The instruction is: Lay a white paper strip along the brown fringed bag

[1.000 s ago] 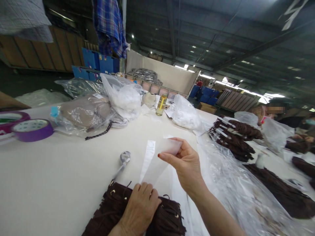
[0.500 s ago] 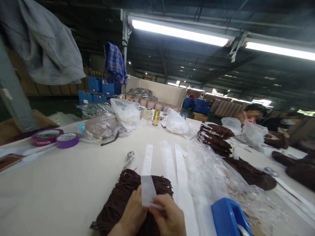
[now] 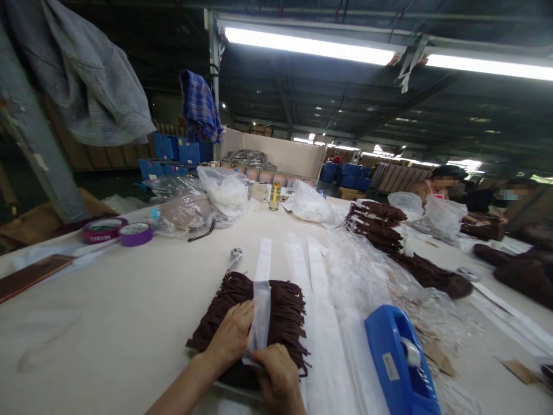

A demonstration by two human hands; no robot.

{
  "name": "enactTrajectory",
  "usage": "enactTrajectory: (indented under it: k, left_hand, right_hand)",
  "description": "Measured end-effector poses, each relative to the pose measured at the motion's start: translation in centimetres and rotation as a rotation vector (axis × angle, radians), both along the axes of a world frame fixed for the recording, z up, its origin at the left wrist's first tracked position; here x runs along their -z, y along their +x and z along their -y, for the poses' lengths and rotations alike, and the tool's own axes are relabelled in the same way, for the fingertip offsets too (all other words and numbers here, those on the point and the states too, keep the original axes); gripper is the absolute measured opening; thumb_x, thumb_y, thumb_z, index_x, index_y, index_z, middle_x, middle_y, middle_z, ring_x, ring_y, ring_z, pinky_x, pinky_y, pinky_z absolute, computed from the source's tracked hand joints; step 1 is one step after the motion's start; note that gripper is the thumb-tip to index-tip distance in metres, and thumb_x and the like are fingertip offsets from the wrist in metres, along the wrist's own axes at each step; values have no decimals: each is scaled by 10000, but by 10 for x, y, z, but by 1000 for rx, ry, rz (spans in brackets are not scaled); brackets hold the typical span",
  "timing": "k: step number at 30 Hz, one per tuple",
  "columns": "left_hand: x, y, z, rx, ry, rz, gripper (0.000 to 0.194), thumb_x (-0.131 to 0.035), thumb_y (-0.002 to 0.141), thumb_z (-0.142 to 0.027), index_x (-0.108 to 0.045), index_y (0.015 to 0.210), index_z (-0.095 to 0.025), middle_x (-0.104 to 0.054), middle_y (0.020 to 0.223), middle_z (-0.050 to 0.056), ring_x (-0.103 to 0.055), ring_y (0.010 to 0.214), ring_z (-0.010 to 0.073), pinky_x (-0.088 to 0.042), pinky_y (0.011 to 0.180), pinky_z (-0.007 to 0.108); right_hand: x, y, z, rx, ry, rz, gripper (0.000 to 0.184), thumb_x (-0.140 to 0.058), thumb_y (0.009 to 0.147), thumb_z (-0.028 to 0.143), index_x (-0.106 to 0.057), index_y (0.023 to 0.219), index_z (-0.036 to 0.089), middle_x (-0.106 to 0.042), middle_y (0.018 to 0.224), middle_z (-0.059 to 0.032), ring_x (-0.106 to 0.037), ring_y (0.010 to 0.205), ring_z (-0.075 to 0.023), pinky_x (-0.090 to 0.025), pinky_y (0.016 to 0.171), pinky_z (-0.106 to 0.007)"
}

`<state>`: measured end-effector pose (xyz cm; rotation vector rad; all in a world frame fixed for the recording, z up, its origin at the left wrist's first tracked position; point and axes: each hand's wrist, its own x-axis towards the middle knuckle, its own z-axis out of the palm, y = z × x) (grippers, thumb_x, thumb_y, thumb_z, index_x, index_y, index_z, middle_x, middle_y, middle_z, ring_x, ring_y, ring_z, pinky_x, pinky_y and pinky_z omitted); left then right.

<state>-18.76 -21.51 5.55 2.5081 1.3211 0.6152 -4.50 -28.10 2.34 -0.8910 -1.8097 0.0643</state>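
Note:
A dark brown fringed piece (image 3: 286, 308), maybe a bag, lies flat on the pale table in front of me. Across it runs a translucent white paper strip (image 3: 261, 300), its far end lying on the table beyond the fringe. My left hand (image 3: 231, 331) rests on the brown fringe with fingers stretched out flat, close beside the strip's left edge. Lower down, my right hand (image 3: 279, 369) pinches the strip's near end between thumb and fingers. The underside of the brown piece is hidden.
A blue tape dispenser (image 3: 395, 357) stands at the right, by clear plastic bags (image 3: 367, 276) and long white strips (image 3: 319, 288). Stacked brown fringed pieces (image 3: 374, 225) lie beyond. Purple tape rolls (image 3: 136, 234) sit at the left. Co-workers (image 3: 444, 184) are at far right.
The strip's near end has come down towards me and lies flatter over the brown fringe. My right hand has moved lower with it; the view has shifted slightly.

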Motion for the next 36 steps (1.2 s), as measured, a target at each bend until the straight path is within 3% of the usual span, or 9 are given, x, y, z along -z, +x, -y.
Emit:
enactTrajectory:
  k: [7, 12, 19, 21, 23, 27, 32, 36]
  left_hand:
    - [-1, -1, 1, -15, 21, 191, 440, -430, 748, -82, -551, 1164, -160, -536, 1236, 107, -482, 1164, 199, -400, 1011, 361]
    - [-2, -19, 7, -29, 27, 236, 494, -402, 714, -75, -516, 1194, -116, -528, 1245, 123, -478, 1175, 202, -383, 1024, 372]
    - [0, -25, 21, -66, 143, 264, 360, -350, 871, -182, -538, 1176, -145, -606, 1140, 99, -565, 1067, 180, -467, 946, 321]
    - [-6, -26, 26, 3, 195, 240, 372, -335, 882, -153, -507, 1212, -157, -571, 1196, 97, -512, 1137, 179, -431, 989, 342]
    - [-12, -30, 32, 159, 233, 177, 391, -338, 877, -109, -485, 1233, -171, -539, 1243, 87, -443, 1207, 179, -399, 1020, 350]
    - [-16, -41, 41, 416, 171, 86, 364, -358, 874, -108, -492, 1209, -143, -544, 1234, 101, -420, 1225, 181, -372, 1039, 356]
    - [-9, -53, 44, 479, 106, 3, 365, -395, 891, -154, -469, 1247, -192, -477, 1313, 94, -363, 1269, 206, -294, 1077, 417]
    - [-14, -56, 44, 514, 53, -19, 375, -435, 881, -172, -478, 1249, -229, -432, 1350, 97, -348, 1278, 229, -266, 1079, 447]
  right_hand:
    - [-5, -10, 8, 60, 19, 51, 291, -306, 918, 197, -552, 764, 177, -535, 594, -24, -473, 599, -155, -298, 569, -290]
    - [-12, -16, 12, 51, 35, 112, 322, -279, 911, 142, -558, 753, 170, -525, 555, -12, -481, 578, -140, -279, 587, -298]
    - [-23, -18, 14, -10, 55, 142, 326, -270, 923, 142, -572, 801, 154, -547, 574, -19, -499, 602, -133, -293, 592, -290]
    - [-27, -16, 15, -34, 22, 156, 306, -288, 921, 138, -577, 821, 155, -569, 594, -21, -515, 625, -135, -304, 598, -288]
    - [-30, -13, 17, -68, -18, 183, 279, -307, 906, 115, -578, 849, 153, -584, 613, -21, -522, 632, -135, -311, 600, -287]
    - [-31, -7, 20, -121, -45, 176, 240, -351, 865, 68, -566, 928, 152, -623, 689, -26, -551, 686, -136, -329, 626, -285]
    - [-29, -1, 24, -206, -94, 198, 245, -396, 842, 66, -536, 1020, 158, -663, 822, -32, -574, 773, -144, -349, 685, -297]
    - [-28, 4, 27, -271, -128, 240, 270, -380, 843, 56, -512, 1062, 144, -660, 902, -56, -578, 860, -156, -365, 734, -307]
